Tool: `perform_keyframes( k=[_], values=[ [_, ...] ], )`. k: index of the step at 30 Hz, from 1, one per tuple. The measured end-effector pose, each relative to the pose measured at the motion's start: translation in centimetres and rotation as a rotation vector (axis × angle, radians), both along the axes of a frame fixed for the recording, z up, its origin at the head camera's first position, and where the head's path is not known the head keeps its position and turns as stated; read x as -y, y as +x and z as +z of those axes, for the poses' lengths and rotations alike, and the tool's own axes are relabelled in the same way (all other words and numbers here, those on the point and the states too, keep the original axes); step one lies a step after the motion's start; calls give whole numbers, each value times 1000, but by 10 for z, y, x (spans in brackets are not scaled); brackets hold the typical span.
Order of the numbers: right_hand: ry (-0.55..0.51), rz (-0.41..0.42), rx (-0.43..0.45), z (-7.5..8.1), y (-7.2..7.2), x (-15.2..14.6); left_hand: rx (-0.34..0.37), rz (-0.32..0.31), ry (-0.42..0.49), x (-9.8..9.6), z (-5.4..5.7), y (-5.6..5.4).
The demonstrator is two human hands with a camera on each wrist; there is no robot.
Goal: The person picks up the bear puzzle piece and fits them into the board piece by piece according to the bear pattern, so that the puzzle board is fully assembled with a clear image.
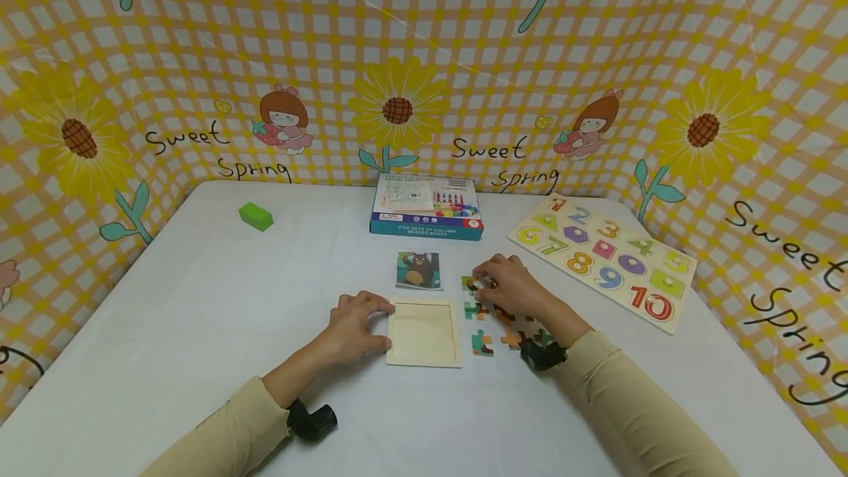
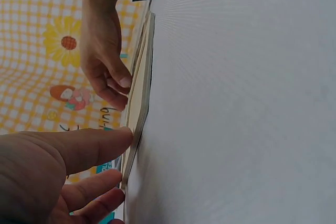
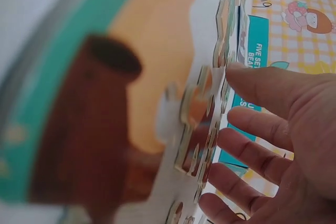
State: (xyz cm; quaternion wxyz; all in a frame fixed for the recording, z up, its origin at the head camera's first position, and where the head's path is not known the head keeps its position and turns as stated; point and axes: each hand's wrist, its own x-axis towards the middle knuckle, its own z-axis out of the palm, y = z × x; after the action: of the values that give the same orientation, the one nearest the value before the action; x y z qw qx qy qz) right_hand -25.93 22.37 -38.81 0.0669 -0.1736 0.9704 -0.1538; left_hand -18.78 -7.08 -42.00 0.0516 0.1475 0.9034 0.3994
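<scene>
The wooden tray (image 1: 425, 335) lies on the desk (image 1: 199, 300), its left edge met by the spread thumb and fingertips of the left hand (image 1: 354, 330), which grips nothing and apparently steadies it. Puzzle pieces (image 1: 483, 344) lie at the tray's right, seemingly for easy reach, with the picture card (image 1: 419, 271) beyond it presumably for reference; the right hand (image 1: 513, 287) stands palm-down over the pieces, fingers apart and loosely extended, no piece visibly held

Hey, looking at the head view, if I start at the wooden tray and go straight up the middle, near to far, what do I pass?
Wooden tray → bear picture → beaded-set box → sunflower on the checked cloth.
</scene>
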Motion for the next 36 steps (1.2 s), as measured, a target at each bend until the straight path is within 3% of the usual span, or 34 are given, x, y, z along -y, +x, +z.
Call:
perform_keyframes(
  k=[11, 21, 36],
  values=[
    [-1, 4, -21, -4, -4, -2, -39, -21, -13, -1, -1, 1],
    [-7, -16, -17, -5, -5, -3, -44, -1, -43, -5, 0, 3],
    [-28, -19, -33, -6, -6, -3, -39, 11, -4, -5, -3, 4]
  ],
)
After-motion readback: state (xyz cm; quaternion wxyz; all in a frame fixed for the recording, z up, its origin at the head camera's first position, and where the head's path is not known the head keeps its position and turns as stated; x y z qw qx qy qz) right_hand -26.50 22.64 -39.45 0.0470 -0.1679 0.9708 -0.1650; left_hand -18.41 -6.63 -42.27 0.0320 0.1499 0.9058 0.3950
